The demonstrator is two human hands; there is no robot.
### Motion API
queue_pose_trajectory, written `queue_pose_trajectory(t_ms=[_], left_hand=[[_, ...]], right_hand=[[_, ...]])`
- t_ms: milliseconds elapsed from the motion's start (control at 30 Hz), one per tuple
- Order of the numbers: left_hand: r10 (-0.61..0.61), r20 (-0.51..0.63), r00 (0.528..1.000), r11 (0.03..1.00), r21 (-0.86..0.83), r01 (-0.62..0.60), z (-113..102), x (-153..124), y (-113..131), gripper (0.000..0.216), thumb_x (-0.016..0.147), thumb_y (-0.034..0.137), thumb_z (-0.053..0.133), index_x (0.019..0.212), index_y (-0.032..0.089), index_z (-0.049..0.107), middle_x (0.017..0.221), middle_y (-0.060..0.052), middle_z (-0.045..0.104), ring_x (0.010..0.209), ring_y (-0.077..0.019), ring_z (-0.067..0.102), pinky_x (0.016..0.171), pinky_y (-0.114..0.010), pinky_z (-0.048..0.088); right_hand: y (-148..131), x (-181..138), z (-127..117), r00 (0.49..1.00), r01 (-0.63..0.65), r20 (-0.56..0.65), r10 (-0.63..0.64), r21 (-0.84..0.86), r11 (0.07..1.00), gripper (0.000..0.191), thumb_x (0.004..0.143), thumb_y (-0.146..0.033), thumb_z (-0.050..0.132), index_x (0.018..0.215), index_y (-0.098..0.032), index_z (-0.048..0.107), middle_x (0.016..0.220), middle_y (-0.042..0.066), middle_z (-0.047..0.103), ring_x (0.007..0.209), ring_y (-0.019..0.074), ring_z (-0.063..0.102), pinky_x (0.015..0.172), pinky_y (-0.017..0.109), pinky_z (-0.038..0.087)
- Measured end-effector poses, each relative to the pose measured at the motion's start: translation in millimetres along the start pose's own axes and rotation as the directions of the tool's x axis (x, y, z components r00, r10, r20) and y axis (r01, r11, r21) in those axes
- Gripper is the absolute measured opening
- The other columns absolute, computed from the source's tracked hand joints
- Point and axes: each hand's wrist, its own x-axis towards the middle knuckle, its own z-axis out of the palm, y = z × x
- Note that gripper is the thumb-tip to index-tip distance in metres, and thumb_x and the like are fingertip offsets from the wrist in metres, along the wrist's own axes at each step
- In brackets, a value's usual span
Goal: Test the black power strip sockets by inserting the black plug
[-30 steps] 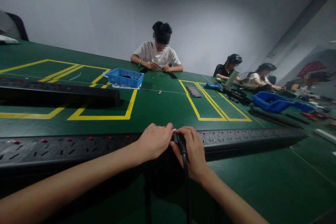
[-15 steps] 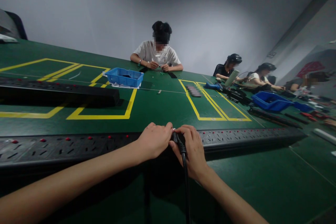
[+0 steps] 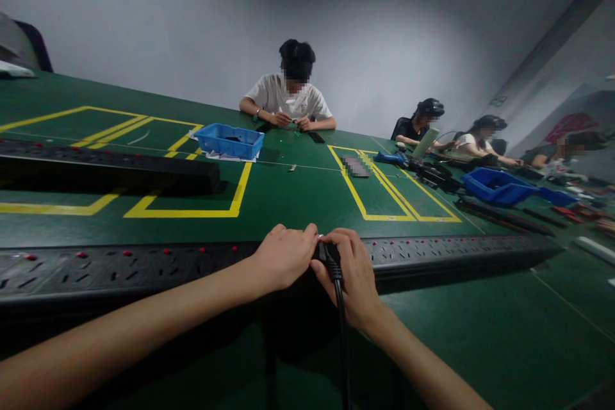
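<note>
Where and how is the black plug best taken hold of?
The black plug is probably best pinched by its body, from the right, as the right hand does: its ribbed neck and cord leave the near end, keeping its sides for the fingers.

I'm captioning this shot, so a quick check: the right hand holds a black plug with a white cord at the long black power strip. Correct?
Not quite: the cord is black, not white, as the head view shows. The right hand does hold the black plug at the long black power strip.
</note>
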Motion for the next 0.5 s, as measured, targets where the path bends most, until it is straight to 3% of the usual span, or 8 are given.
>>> queue_pose_trajectory(t_ms=[300, 500], left_hand=[[-0.019, 0.0, 1.0, 0.999, -0.047, 0.019, 0.0, 0.2, -1.1, 0.021, 0.083, 0.02, 0.028, 0.098, 0.015, 0.042, 0.085, -0.011, 0.062, 0.08, -0.027, 0.061, 0.075, -0.044, 0.041], [0.037, 0.013, 0.999, 0.999, 0.009, -0.037, -2.6, -0.8, -0.2, 0.022, 0.08, 0.016, 0.032, 0.098, 0.015, 0.045, 0.098, -0.012, 0.059, 0.079, -0.0267, 0.061, 0.07, -0.043, 0.042]], right_hand=[[-1.7, -0.9, 8.9, 0.992, -0.094, -0.086, 0.094, 0.009, 0.996, 0.022, 0.079, -0.028, 0.051, 0.099, -0.019, 0.046, 0.104, 0.009, 0.047, 0.096, 0.0225, 0.047, 0.083, 0.04, 0.04], [-0.1, -0.9, -0.3, 1.0, -0.013, 0.009, 0.013, 0.057, 0.998, 0.028, 0.079, -0.027, 0.052, 0.104, -0.02, 0.045, 0.108, 0.009, 0.045, 0.102, 0.022, 0.044, 0.088, 0.04, 0.038]])
